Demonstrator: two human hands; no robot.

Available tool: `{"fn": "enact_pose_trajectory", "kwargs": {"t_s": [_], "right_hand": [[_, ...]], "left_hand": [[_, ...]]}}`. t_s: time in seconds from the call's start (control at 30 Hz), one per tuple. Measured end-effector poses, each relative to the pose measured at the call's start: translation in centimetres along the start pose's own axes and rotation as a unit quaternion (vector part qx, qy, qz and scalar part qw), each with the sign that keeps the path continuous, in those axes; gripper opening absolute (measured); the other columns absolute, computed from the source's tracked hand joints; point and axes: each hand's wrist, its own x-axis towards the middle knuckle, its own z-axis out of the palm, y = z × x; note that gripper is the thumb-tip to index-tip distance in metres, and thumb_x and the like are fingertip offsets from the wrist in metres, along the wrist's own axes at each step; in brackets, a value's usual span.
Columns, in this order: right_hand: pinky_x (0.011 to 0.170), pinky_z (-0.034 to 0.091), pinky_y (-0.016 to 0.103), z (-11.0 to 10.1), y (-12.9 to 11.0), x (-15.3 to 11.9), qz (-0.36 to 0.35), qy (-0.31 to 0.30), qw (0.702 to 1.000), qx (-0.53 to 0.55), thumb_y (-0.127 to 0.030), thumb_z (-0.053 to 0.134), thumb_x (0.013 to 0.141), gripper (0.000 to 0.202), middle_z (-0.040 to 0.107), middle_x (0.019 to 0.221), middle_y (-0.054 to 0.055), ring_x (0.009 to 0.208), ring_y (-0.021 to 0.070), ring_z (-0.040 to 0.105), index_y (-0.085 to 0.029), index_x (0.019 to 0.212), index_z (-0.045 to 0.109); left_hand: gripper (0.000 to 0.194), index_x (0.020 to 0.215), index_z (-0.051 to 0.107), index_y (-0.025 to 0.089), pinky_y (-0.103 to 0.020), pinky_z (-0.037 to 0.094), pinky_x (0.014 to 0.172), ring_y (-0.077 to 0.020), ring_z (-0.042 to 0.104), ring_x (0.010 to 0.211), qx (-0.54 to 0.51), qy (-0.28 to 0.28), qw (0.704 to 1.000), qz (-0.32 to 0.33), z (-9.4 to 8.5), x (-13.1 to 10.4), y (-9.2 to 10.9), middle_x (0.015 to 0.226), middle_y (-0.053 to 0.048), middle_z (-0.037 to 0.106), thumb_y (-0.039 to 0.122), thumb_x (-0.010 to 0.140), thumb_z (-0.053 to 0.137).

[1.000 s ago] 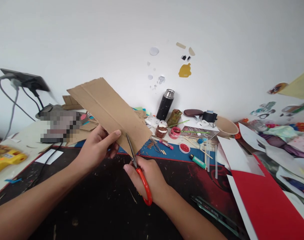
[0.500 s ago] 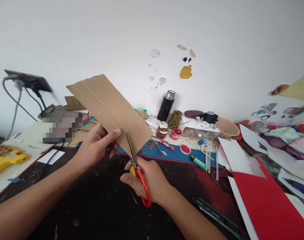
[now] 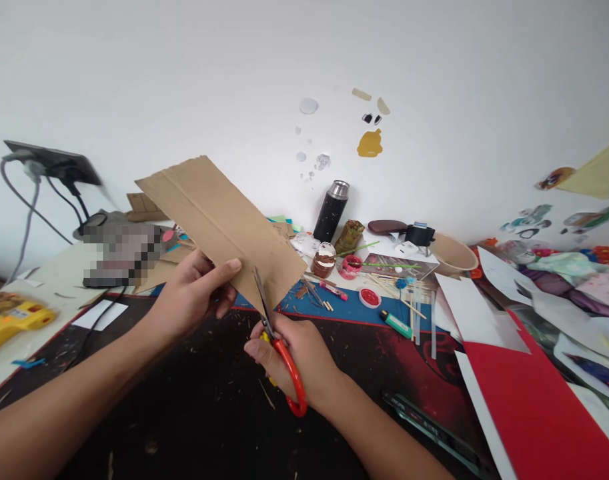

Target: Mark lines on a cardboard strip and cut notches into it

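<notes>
Brown card point(image 3: 229, 227) slants up, left of the flask point(image 3: 333, 211) and nearer you, pinched in your left hand point(image 3: 197, 290). Your right hand point(image 3: 307, 353) grips the scissors point(image 3: 280, 345) across its near edge. Keep your thumb clear of the tips, the card steady.

Plain tan cardboard point(image 3: 219, 220) and grey-bladed scissors point(image 3: 283, 350) w/ red & yellow handles, over a blk mat point(image 3: 184, 400) w/ dk red patch toward its R edge; blue strip point(image 3: 304, 300) beyond its far edge. Cream tabletop point(image 3: 59, 267), back edge: blk flask point(image 3: 329, 215) w/ silver top and pale flecks, beige bowl point(image 3: 454, 255), pink jar point(image 3: 351, 268). Toward the L edge, yellow tool point(image 3: 27, 319); toward the R edge, solid red sheet point(image 3: 539, 393) by wht paper point(image 3: 459, 297). Nr mat's far edge, grn tube point(image 3: 399, 325) w/ blk cap.
</notes>
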Motion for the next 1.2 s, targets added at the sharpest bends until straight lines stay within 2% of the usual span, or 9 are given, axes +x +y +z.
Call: {"fn": "enact_pose_trajectory", "kwargs": {"t_s": [0.17, 0.37, 0.6, 0.77, 1.0, 1.2], "right_hand": [[0.059, 0.054, 0.027, 0.0, 0.0, 0.0, 0.006, -0.001, 1.0, 0.017, -0.071, 0.077, 0.104, 0.049, 0.074, 0.074, 0.0, 0.058, 0.0175, 0.069, -0.023, 0.106, 0.08], [0.062, 0.055, 0.028, 0.0, 0.0, 0.0, 0.006, 0.001, 1.0, 0.014, -0.072, 0.076, 0.104, 0.05, 0.075, 0.074, 0.001, 0.061, 0.0187, 0.071, -0.022, 0.106, 0.08], [0.064, 0.051, 0.029, 0.0, 0.1, 0.1, -0.012, 0.007, 1.0, 0.005, -0.077, 0.072, 0.104, 0.054, 0.072, 0.073, 0.0, 0.06, 0.0181, 0.066, -0.022, 0.103, 0.078], [0.068, 0.049, 0.031, -0.1, 0.0, 0.1, -0.021, 0.007, 1.0, -0.011, -0.076, 0.069, 0.105, 0.054, 0.069, 0.073, 0.0, 0.063, 0.0187, 0.065, -0.023, 0.1, 0.074], [0.071, 0.049, 0.03, 0.0, 0.0, 0.0, -0.007, 0.013, 0.999, -0.029, -0.057, 0.076, 0.106, 0.034, 0.068, 0.074, -0.002, 0.065, 0.0177, 0.064, -0.023, 0.101, 0.074], [0.073, 0.052, 0.03, 0.2, 0.1, 0.1, 0.004, 0.027, 0.999, -0.043, -0.052, 0.079, 0.104, 0.031, 0.071, 0.076, 0.0, 0.067, 0.018, 0.066, -0.023, 0.097, 0.073]], "left_hand": [[0.048, 0.093, 0.057, 0.026, -0.023, 0.037, 0.034, -0.0116, 0.051, 0.036, 0.005, -0.017, 0.999, 0.028, 0.2, -0.1, 0.5, 0.057, 0.007, 0.063, 0.061, 0.09, 0.09], [0.046, 0.093, 0.06, 0.026, -0.023, 0.042, 0.033, -0.012, 0.053, 0.04, 0.013, -0.021, 0.998, 0.056, 0.2, -0.2, 1.1, 0.06, 0.006, 0.064, 0.059, 0.091, 0.092], [0.048, 0.092, 0.058, 0.025, -0.022, 0.038, 0.033, -0.0115, 0.051, 0.034, 0.017, -0.028, 0.999, 0.042, 0.2, -0.1, 0.5, 0.055, 0.006, 0.063, 0.063, 0.092, 0.087], [0.045, 0.094, 0.058, 0.025, -0.022, 0.043, 0.035, -0.0125, 0.056, 0.039, 0.036, -0.021, 0.998, 0.044, 0.4, -0.5, 1.1, 0.058, 0.007, 0.065, 0.057, 0.092, 0.089], [0.046, 0.095, 0.056, 0.025, -0.023, 0.04, 0.036, -0.0123, 0.055, 0.038, 0.037, -0.043, 0.997, 0.054, 0.4, -0.5, 1.4, 0.058, 0.006, 0.065, 0.059, 0.095, 0.087], [0.051, 0.097, 0.056, 0.024, -0.022, 0.041, 0.035, -0.0109, 0.054, 0.037, 0.022, -0.049, 0.997, 0.051, 0.2, -0.3, 0.8, 0.059, 0.007, 0.066, 0.063, 0.095, 0.088]]}}
